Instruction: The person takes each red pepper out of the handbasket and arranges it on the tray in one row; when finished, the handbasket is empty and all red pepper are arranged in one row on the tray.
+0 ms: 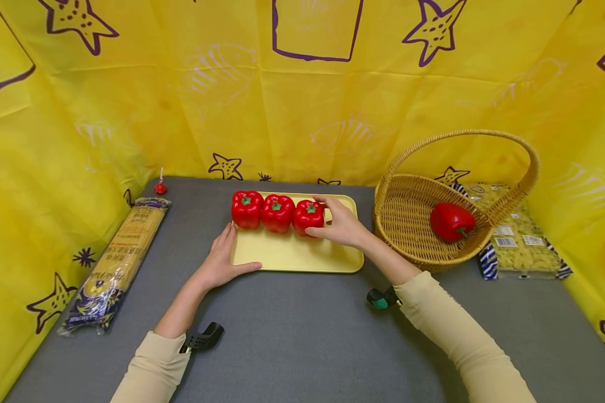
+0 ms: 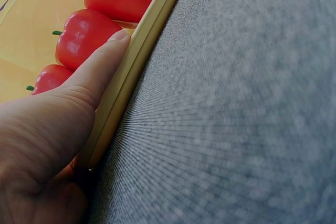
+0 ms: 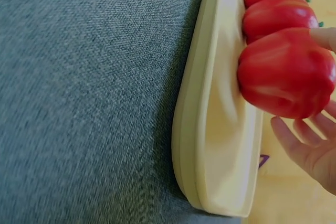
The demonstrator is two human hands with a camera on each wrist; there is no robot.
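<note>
Three red bell peppers stand in a row along the back of a pale yellow tray [image 1: 297, 257]: a left one [image 1: 247, 211], a middle one [image 1: 277, 215] and a right one [image 1: 302, 219]. My right hand [image 1: 344, 224] holds the right pepper [image 3: 286, 74], thumb on its front side and fingers around its far right side. At the tray's left end, my left hand [image 1: 223, 260] rests with its fingers straight along the side and its thumb [image 2: 100, 66] spread against the front rim.
A wicker basket [image 1: 400, 224] with a tall handle, holding another red bell pepper [image 1: 451, 222], stands at right. Behind it lies a bag of pasta [image 1: 526, 257]. A spaghetti pack [image 1: 116, 268] and a small red item [image 1: 160, 187] lie at left. Yellow cloth [image 1: 302, 112] encloses the grey table [image 1: 302, 336].
</note>
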